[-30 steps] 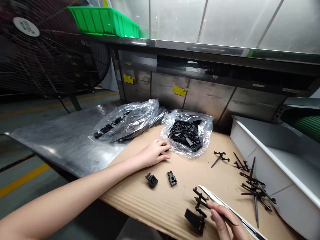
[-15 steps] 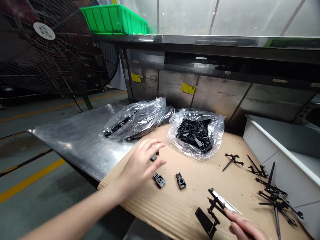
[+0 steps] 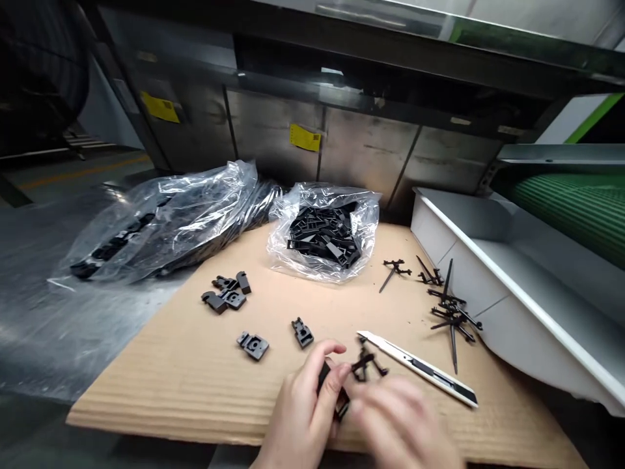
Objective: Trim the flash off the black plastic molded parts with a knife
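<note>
My left hand [image 3: 310, 407] is closed around a flat black plastic part [image 3: 323, 376], largely hidden by the fingers. My right hand [image 3: 403, 420], blurred by motion, is curled right beside it at a black plastic sprue [image 3: 366, 366] with short branches. The white utility knife [image 3: 420, 368] lies on the cardboard just beyond the right hand. Ahead of my left hand rest two loose black plastic pieces, one block [image 3: 302, 332] nearer and another block [image 3: 252, 345] further left. A small cluster of black pieces [image 3: 233, 299] sits behind them.
An open clear bag [image 3: 325, 238] of black parts stands at the back of the cardboard [image 3: 195, 378]. Left of it lies a larger plastic bag [image 3: 195, 221]. Several bare sprues [image 3: 452, 312] are heaped beside the grey-white trough [image 3: 488, 280] on the right.
My left hand has come from the loose pieces to the black part near my right hand, and the two hands now meet. The view has swung right; the knife shows fully.
</note>
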A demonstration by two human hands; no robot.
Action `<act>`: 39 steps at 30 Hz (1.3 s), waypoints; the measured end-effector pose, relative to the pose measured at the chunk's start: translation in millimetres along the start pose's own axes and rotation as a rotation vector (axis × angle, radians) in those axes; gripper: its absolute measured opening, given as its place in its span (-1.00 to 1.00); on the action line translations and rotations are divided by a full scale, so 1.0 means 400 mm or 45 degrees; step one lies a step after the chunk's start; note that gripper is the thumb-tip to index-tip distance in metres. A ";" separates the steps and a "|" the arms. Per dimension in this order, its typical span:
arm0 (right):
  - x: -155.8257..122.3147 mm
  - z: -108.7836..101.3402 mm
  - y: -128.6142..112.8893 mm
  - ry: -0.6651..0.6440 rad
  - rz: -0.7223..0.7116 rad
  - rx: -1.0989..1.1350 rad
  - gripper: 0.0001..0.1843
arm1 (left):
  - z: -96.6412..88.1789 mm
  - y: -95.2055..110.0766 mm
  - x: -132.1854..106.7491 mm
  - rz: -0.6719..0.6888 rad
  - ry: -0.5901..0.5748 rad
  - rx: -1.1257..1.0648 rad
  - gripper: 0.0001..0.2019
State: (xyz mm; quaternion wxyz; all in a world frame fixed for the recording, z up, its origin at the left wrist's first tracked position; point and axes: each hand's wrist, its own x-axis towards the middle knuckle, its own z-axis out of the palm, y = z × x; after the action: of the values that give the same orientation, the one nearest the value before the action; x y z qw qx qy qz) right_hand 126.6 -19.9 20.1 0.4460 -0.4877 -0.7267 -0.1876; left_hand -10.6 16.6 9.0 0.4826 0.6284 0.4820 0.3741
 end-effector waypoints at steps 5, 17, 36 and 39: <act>0.019 -0.040 0.123 0.075 0.302 -0.311 -0.64 | -0.014 -0.020 -0.012 0.356 -0.046 0.284 -0.88; -0.056 0.000 0.106 -0.583 0.398 -0.341 -0.75 | 0.021 -0.033 -0.020 0.643 0.014 0.854 -0.81; -0.065 -0.045 0.038 -0.804 0.485 0.083 -0.79 | 0.009 -0.051 -0.023 0.676 0.013 0.930 -0.80; -0.055 -0.040 0.040 -0.850 0.515 0.117 -0.80 | 0.008 -0.052 -0.022 0.674 -0.004 0.934 -0.81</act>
State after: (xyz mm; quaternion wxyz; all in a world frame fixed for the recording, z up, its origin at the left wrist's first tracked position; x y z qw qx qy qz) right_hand 151.0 -35.8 7.7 0.2344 -0.6347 -0.7287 0.1055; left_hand -15.0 8.7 -11.9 0.1164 0.8600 0.4046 0.2883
